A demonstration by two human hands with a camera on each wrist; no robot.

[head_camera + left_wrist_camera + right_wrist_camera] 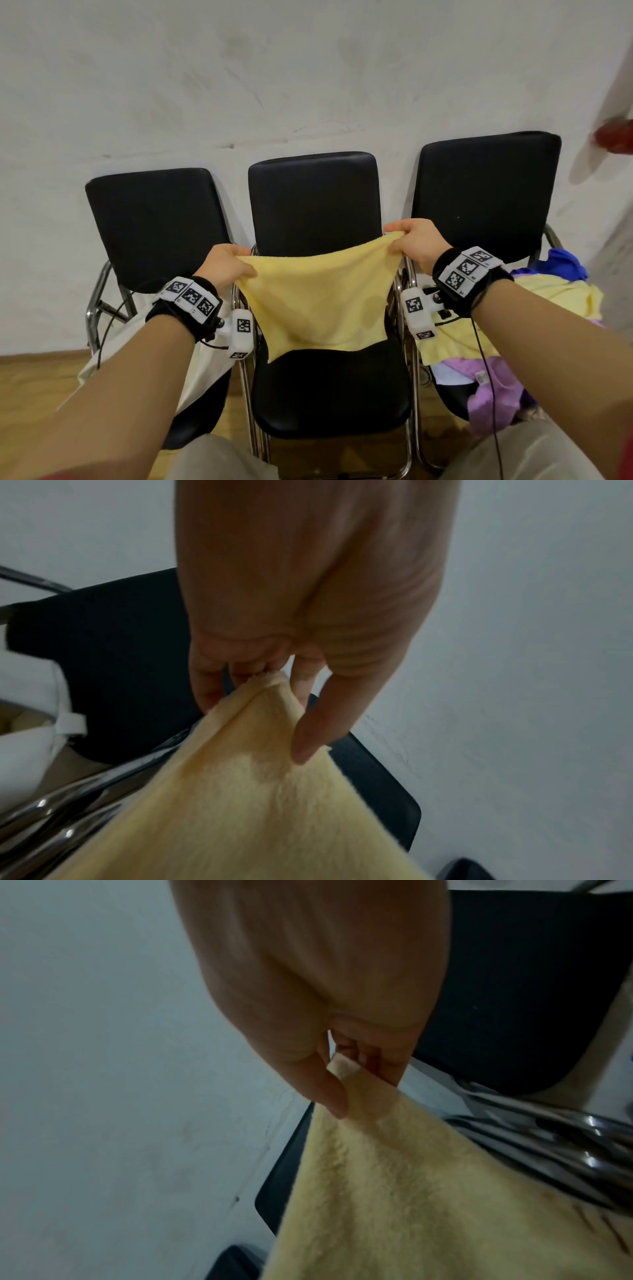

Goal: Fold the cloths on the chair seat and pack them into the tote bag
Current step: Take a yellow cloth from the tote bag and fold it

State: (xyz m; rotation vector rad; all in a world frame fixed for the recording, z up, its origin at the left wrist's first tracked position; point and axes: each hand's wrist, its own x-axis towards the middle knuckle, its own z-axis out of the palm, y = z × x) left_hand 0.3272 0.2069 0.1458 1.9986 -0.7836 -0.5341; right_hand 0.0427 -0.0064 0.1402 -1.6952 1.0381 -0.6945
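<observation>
I pinched the yellow cloth by its top corners, left hand at nine o'clock, right hand at two, so it hung flat over the middle chair seat, ready for a clean fold. Three black chairs stood in a row. The white tote bag waited at eight o'clock; the cloth pile, uncountable, lay at four.
</observation>
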